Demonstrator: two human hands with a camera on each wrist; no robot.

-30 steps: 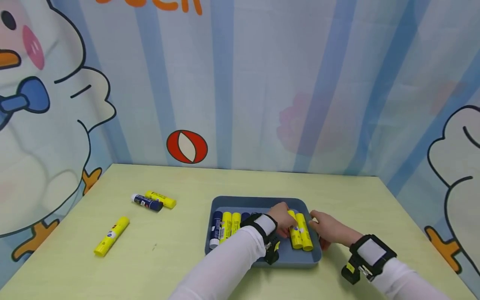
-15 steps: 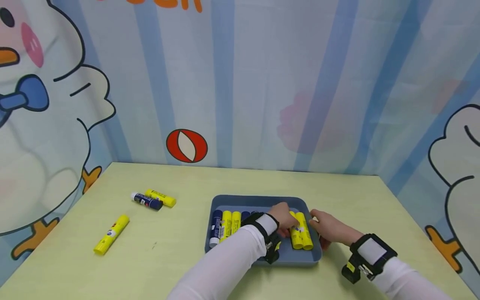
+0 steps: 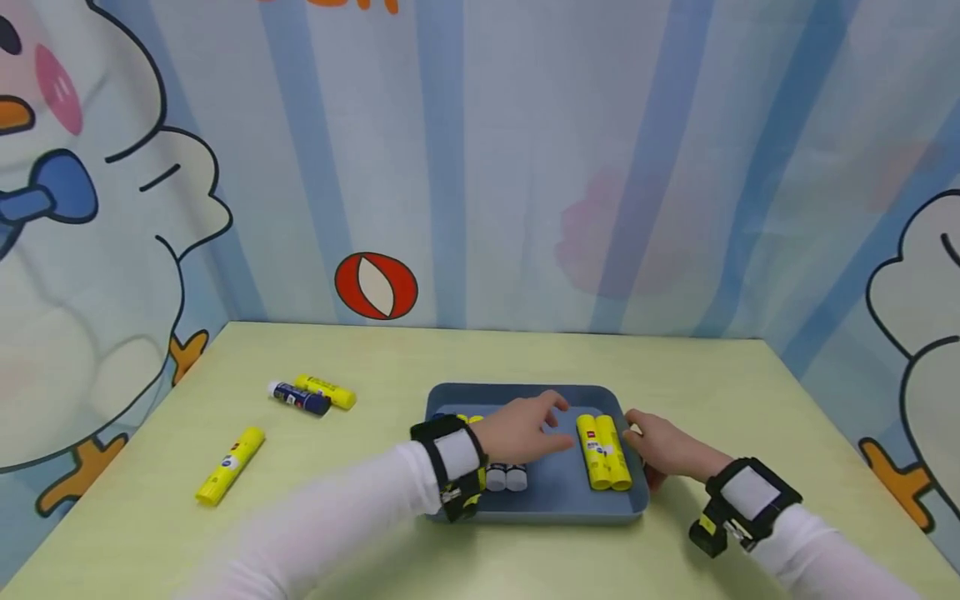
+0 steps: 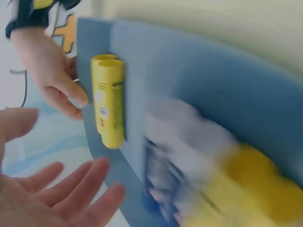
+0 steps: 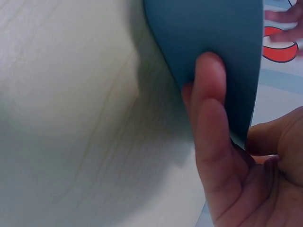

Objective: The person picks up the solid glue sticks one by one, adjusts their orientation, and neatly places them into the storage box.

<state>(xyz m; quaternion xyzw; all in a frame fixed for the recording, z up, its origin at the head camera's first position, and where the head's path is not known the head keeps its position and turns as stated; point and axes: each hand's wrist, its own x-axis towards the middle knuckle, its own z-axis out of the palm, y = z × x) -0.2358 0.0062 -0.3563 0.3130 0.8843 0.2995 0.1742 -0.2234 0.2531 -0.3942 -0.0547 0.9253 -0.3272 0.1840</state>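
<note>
My left hand (image 3: 521,429) is above the blue-grey tray (image 3: 558,504), its fingers spread and holding nothing. At the tray's right end my right hand (image 3: 671,448) grips the side wall; in the right wrist view the fingers (image 5: 213,127) press the outside and the thumb is at the rim. Two yellow glue sticks (image 3: 603,452) lie side by side in the right part of the tray. Under my left hand, more glue sticks are partly hidden, with white ends (image 3: 506,477) showing. They look blurred in the left wrist view, with yellow ones (image 4: 251,189) beside the white-ended dark blue ones.
Left of the tray on the pale wooden table (image 3: 390,467), a yellow glue stick (image 3: 231,467) lies alone. Farther back, a dark blue glue stick (image 3: 300,398) lies against another yellow one (image 3: 326,391). A striped cartoon backdrop (image 3: 510,167) stands behind the table.
My left hand has let go of the yellow glue sticks at the right, moved left across the tray, and its fingers have spread. My right hand stays at the tray's side.
</note>
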